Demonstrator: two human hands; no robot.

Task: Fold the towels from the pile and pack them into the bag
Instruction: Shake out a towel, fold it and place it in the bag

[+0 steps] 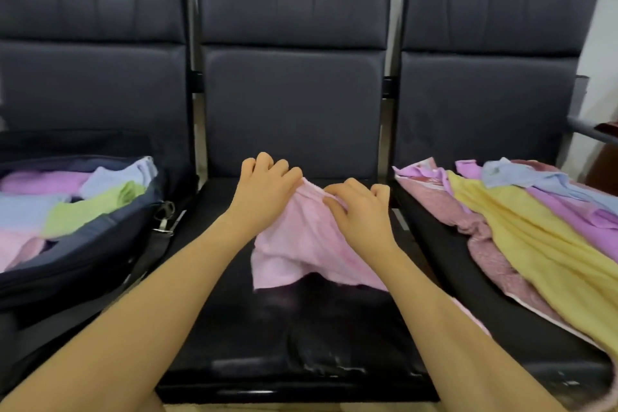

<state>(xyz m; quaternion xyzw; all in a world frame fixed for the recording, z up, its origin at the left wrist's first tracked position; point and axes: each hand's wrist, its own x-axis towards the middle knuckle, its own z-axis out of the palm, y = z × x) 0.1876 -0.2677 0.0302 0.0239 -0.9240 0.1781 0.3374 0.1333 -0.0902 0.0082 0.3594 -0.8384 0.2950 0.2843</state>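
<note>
Pink towel [301, 244]: middle of the frame, on the middle seat [267, 338].
My left hand [264, 191]: pinching its top edge.
My right hand [361, 211]: pinching it too.
Bag [83, 251]: left, holding folded towels.
Pile [521, 231]: right.

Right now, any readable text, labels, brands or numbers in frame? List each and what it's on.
None readable.
Pink towel held by both hands: no tag or print visible.
Bag on the left seat: no logo or label visible; its metal clip shows no marking.
Towel pile on the right seat: no text visible.
</note>
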